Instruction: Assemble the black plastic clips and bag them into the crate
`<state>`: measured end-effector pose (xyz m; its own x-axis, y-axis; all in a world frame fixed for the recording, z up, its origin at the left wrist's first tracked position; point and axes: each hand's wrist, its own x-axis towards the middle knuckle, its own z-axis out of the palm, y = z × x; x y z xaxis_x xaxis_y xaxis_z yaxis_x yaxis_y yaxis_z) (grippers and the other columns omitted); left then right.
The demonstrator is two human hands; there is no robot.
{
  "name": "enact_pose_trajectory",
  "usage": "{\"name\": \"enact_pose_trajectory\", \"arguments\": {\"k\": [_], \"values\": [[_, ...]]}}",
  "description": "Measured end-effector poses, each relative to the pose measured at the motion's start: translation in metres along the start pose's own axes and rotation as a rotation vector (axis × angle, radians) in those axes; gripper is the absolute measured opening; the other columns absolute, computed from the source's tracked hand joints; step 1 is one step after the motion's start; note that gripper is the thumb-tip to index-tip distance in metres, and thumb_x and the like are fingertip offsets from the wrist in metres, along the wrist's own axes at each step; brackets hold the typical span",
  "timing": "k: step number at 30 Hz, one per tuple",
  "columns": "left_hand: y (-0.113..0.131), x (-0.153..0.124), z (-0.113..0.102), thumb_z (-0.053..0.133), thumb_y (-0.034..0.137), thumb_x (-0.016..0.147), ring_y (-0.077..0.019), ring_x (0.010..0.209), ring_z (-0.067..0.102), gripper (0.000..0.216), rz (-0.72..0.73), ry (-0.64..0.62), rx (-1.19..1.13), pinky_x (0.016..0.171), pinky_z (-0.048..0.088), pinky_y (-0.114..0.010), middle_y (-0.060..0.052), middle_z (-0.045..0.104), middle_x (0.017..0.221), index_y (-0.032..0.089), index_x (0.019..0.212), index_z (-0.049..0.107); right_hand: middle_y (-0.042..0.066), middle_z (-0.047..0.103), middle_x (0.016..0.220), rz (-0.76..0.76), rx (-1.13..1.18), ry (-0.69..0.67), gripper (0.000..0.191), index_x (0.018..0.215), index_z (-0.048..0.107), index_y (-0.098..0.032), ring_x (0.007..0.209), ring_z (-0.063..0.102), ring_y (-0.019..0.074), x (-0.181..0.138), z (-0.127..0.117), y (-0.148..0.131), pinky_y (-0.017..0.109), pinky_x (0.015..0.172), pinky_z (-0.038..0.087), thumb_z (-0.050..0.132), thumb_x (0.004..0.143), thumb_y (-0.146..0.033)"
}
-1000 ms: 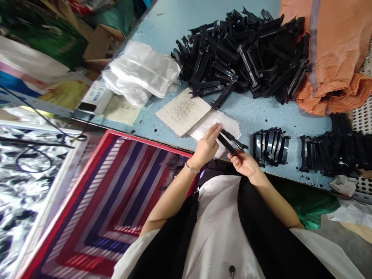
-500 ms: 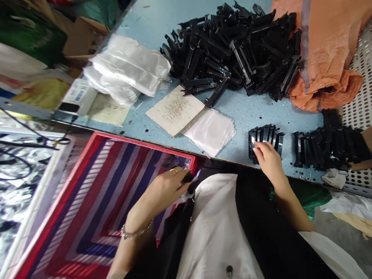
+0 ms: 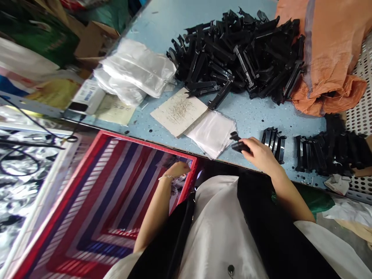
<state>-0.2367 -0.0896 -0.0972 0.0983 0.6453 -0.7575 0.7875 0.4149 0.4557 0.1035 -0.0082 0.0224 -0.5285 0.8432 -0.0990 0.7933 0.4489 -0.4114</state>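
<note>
My right hand (image 3: 259, 153) is closed on black plastic parts (image 3: 238, 144) at the table's front edge, just right of the stack of clear plastic bags (image 3: 211, 133). How many parts it holds I cannot make out. Beside that hand a short row of the same parts (image 3: 273, 142) stands on the table. My left hand (image 3: 178, 169) reaches inside the right end of the red crate (image 3: 151, 142). Its fingers are mostly hidden, and bagged items (image 3: 178, 188) show dimly below it.
A large heap of black parts (image 3: 238, 54) covers the back of the table (image 3: 162, 23). An orange sack (image 3: 328, 54) lies to its right. More bags (image 3: 133, 69), a cardboard piece (image 3: 179, 112) and a white box (image 3: 87, 96) lie left. Another row of parts (image 3: 316, 153) stands right.
My left hand has moved from above the crate's edge, where it held a bagged black part, down into the crate. My right hand has lifted black parts from the row and moved left.
</note>
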Motion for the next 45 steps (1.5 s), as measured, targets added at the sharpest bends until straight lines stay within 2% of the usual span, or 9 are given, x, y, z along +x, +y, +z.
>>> {"name": "enact_pose_trajectory", "arguments": {"k": [3,7,10,16,24,33,39,42,45], "values": [[0.033,-0.006,-0.018,0.058,0.05,0.094,-0.0183,0.069,0.068,0.038,0.222,0.05,-0.184,0.066,0.055,-0.027,-0.004,0.072,0.072,0.018,0.088,0.078,0.008,0.068,0.12,-0.17,-0.152,-0.034,0.035,0.119,0.068,-0.024,0.094,0.068,0.0206,-0.015,0.009,0.005,0.031,0.078,0.053,0.049,0.095,-0.007],[0.108,0.017,-0.015,0.06,0.033,0.094,-0.0239,0.092,0.068,0.024,0.57,0.64,-0.148,0.086,0.056,-0.036,-0.011,0.074,0.099,0.018,0.096,0.079,0.012,0.064,0.126,-0.16,-0.248,0.023,0.035,0.106,0.072,-0.021,0.102,0.066,0.0236,-0.027,0.028,0.019,0.037,0.087,0.055,0.044,0.093,-0.004],[0.144,0.048,-0.01,0.061,0.016,0.089,-0.0286,0.102,0.064,0.017,0.531,0.821,0.049,0.091,0.054,-0.042,-0.016,0.07,0.104,0.015,0.079,0.074,0.015,0.065,0.122,0.035,-0.179,0.117,0.026,0.117,0.069,-0.019,0.108,0.067,0.0281,-0.034,0.035,0.02,0.039,0.088,0.057,0.051,0.098,-0.02],[0.135,0.068,-0.032,0.066,0.018,0.083,-0.0212,0.078,0.064,0.006,0.388,0.683,-0.183,0.077,0.05,-0.033,-0.006,0.069,0.08,0.018,0.077,0.066,0.013,0.073,0.096,0.492,0.052,-0.034,0.032,0.117,0.066,-0.015,0.08,0.072,0.0283,-0.032,0.042,0.019,0.041,0.077,0.056,0.065,0.089,-0.031],[0.123,0.063,-0.033,0.059,0.011,0.081,-0.0174,0.08,0.066,0.011,0.497,0.641,-0.404,0.079,0.05,-0.03,-0.002,0.072,0.085,0.019,0.085,0.066,-0.002,0.062,0.069,0.48,1.448,0.021,0.028,0.089,0.069,-0.021,0.053,0.056,0.0121,-0.01,0.047,0.016,0.025,0.048,0.047,0.076,0.076,-0.045],[0.121,0.068,-0.032,0.066,0.018,0.081,-0.0153,0.071,0.063,0.009,0.49,0.62,-0.482,0.072,0.051,-0.028,0.0,0.069,0.079,0.019,0.089,0.063,0.001,0.068,0.071,0.553,1.749,-0.068,0.033,0.085,0.068,-0.02,0.052,0.051,0.0093,-0.02,0.065,0.026,0.02,0.044,0.039,0.083,0.069,-0.045],[0.119,0.061,-0.035,0.042,0.001,0.088,-0.0253,0.119,0.066,0.043,0.597,0.762,0.023,0.108,0.053,-0.042,-0.015,0.07,0.129,0.014,0.115,0.073,0.002,0.063,0.078,0.559,1.875,-0.424,0.046,0.106,0.069,-0.016,0.053,0.033,0.0075,-0.005,0.084,0.017,0.015,0.036,0.034,0.069,0.079,-0.053],[0.119,0.047,-0.03,0.038,0.003,0.093,-0.0251,0.134,0.06,0.054,0.675,0.801,0.078,0.116,0.049,-0.043,-0.017,0.061,0.145,0.013,0.141,0.06,0.0,0.055,0.075,0.532,1.905,-0.414,0.042,0.106,0.067,-0.015,0.054,0.032,0.0091,0.006,0.091,0.009,0.015,0.035,0.035,0.061,0.086,-0.052],[0.126,0.02,-0.014,0.036,0.005,0.098,-0.0217,0.136,0.058,0.056,0.951,0.79,0.035,0.118,0.048,-0.038,-0.014,0.059,0.148,0.018,0.15,0.052,-0.001,0.05,0.072,0.497,1.859,-0.322,0.036,0.094,0.064,-0.018,0.053,0.031,0.0084,0.018,0.094,0.002,0.014,0.035,0.033,0.06,0.087,-0.052]]}}
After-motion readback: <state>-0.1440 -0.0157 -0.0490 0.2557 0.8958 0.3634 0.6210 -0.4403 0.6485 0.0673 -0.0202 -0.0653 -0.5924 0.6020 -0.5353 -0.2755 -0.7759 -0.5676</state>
